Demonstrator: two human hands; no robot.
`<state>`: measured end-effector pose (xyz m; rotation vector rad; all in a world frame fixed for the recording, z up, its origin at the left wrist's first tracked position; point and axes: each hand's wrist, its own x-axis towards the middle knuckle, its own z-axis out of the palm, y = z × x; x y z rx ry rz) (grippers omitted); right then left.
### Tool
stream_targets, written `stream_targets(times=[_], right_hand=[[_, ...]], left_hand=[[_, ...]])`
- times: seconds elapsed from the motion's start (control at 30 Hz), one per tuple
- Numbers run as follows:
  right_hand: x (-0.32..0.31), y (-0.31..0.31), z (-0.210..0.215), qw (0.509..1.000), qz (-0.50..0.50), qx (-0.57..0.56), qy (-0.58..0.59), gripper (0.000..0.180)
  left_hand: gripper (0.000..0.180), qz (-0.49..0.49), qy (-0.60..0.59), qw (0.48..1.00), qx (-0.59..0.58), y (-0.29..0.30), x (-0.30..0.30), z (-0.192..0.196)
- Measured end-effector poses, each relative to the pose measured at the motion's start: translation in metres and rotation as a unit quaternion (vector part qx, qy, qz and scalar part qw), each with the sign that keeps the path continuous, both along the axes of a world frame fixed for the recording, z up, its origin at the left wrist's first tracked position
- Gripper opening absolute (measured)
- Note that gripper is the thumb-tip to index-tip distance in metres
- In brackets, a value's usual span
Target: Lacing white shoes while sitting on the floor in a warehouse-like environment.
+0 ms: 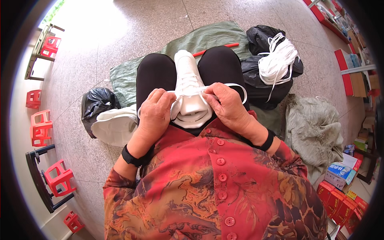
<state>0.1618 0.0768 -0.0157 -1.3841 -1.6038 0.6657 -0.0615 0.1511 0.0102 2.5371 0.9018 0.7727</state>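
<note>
A white lace-up shoe rests between my thighs, toe pointing away from me and its opening toward my body. White lace crosses its front in several rows. My left hand is closed at the left side of the shoe, pinching the shoelace near the top of the lacing. On the other side, my right hand pinches the shoelace between thumb and fingers, and a loop of it curves out past the knuckles. The lace runs across the tongue between both hands.
Beside my left leg lie more white shoes and a black plastic bag. A bundle of white laces sits on black bags at right. A green woven sheet covers the floor ahead, near a pale sack. Red stools line the left wall.
</note>
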Motion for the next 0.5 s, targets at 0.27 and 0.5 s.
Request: stream_targets(times=[0.27,0.5], right_hand=[[-0.004,-0.016,0.004,0.995,-0.045,0.005,-0.086,0.029],[-0.008,-0.017,0.003,0.990,-0.075,0.024,-0.118,0.022]], left_hand=[[0.009,-0.001,0.018,0.999,0.040,-0.006,0.004,-0.002],[0.026,0.033,-0.032,0.997,-0.054,-0.024,0.003,-0.001]])
